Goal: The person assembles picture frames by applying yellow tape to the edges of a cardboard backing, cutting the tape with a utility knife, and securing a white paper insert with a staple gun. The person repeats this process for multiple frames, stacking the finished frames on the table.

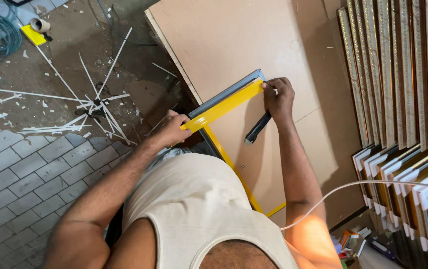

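Bench (253, 40): pale board top, upper centre of frame, carrying the work.

Yellow frame (226, 104): centre frame, one rail lying diagonally, another running down toward the lower centre along the bench edge. Judged light, stiff, glossy and likely slick; corners probably weak, so best held along the rails near a joint.

Left hand (171, 130): grip clenched on the rail's lower-left end.

Right hand (277, 97): fingers pressed on the upper corner, grasping a dark tool (257, 128).

Moulding stacks (403, 74): right edge.
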### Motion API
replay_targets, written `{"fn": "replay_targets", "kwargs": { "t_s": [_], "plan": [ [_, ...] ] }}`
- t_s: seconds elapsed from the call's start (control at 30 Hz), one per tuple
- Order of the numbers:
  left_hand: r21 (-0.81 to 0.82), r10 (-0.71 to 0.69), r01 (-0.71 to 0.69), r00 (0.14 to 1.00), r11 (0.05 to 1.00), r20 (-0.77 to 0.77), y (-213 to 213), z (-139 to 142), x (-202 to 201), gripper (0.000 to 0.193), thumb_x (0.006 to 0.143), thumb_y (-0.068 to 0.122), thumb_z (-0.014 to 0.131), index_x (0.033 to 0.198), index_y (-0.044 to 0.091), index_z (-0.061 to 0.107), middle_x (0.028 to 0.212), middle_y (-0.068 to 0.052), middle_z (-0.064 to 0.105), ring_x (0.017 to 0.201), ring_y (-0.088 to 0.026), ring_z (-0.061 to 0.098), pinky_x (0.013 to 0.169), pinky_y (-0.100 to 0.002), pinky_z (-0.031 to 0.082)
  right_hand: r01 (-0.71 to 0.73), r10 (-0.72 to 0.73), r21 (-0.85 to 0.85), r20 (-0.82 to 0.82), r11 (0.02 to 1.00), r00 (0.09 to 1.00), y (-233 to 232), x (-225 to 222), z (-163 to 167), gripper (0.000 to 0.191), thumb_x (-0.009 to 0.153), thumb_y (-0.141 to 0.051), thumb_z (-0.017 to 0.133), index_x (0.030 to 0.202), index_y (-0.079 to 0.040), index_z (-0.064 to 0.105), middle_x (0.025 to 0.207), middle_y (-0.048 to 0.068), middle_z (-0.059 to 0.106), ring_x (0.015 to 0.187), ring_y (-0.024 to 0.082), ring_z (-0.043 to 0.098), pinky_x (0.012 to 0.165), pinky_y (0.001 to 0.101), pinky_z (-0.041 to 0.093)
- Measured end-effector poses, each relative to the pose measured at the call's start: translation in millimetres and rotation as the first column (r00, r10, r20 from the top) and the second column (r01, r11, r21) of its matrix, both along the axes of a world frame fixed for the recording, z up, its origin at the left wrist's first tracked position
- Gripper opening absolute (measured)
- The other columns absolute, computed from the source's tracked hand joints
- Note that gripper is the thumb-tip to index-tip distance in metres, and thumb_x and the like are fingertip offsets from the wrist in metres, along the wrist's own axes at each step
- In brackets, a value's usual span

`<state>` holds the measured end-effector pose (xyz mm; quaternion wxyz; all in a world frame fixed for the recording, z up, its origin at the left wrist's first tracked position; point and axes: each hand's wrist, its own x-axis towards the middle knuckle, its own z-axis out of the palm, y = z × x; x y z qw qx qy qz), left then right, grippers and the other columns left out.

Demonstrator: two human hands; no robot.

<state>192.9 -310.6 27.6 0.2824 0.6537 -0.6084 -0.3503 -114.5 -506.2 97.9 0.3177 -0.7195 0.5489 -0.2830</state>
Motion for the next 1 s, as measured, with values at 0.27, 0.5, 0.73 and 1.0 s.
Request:
{"fn": "replay_targets", "kwargs": {
  "t_s": [0.27, 0.5, 0.73, 1.0],
  "plan": [
    [0.562, 0.270, 0.024, 0.860, 0.827, -0.433, -10.2, -6.5, -4.0, 0.033, 0.092, 0.029, 0.074, 0.101, -0.003, 0.072, 0.084, -0.012, 0.065, 0.055, -0.011, 0.060, 0.048, -0.030, 0.054, 0.068, -0.063, 0.079, -0.071, 0.995, 0.996, -14.4, 14.0, -13.8, 0.014, 0.093, -0.010, 0.078, 0.093, 0.002, 0.072, 0.082, 0.010, 0.068, 0.070, 0.015, 0.060, 0.065, 0.0305, 0.051],
    [0.510, 0.234, 0.003, 0.886, 0.860, -0.400, -18.8, 9.3, -2.0, 0.029, 0.095, 0.027, 0.070, 0.099, -0.001, 0.073, 0.075, -0.007, 0.060, 0.046, -0.012, 0.059, 0.044, -0.030, 0.051, 0.151, -0.128, 0.175, -0.137, 0.973, 0.982, -11.8, 26.5, 1.7, 0.018, 0.096, -0.017, 0.077, 0.092, 0.000, 0.073, 0.067, 0.005, 0.066, 0.058, 0.011, 0.057, 0.055, 0.0280, 0.047],
    [0.503, 0.232, 0.007, 0.882, 0.864, -0.411, -20.9, 17.3, 1.5, 0.029, 0.095, 0.027, 0.070, 0.098, -0.002, 0.073, 0.066, -0.005, 0.062, 0.044, -0.010, 0.056, 0.041, -0.029, 0.049, 0.173, -0.146, 0.249, -0.126, 0.953, 0.981, -8.7, 32.6, 7.2, 0.021, 0.098, -0.020, 0.075, 0.092, -0.001, 0.071, 0.063, 0.004, 0.064, 0.053, 0.009, 0.054, 0.050, 0.0276, 0.045],
    [0.511, 0.247, 0.012, 0.865, 0.860, -0.436, -22.7, 15.1, 3.4, 0.027, 0.093, 0.025, 0.071, 0.099, -0.001, 0.073, 0.071, -0.005, 0.068, 0.045, -0.010, 0.058, 0.041, -0.028, 0.049, 0.159, -0.129, 0.219, -0.146, 0.963, 0.981, -9.2, 29.2, -0.7, 0.021, 0.098, -0.021, 0.075, 0.091, -0.001, 0.071, 0.063, 0.003, 0.064, 0.054, 0.009, 0.055, 0.052, 0.0278, 0.046]
  ]
}}
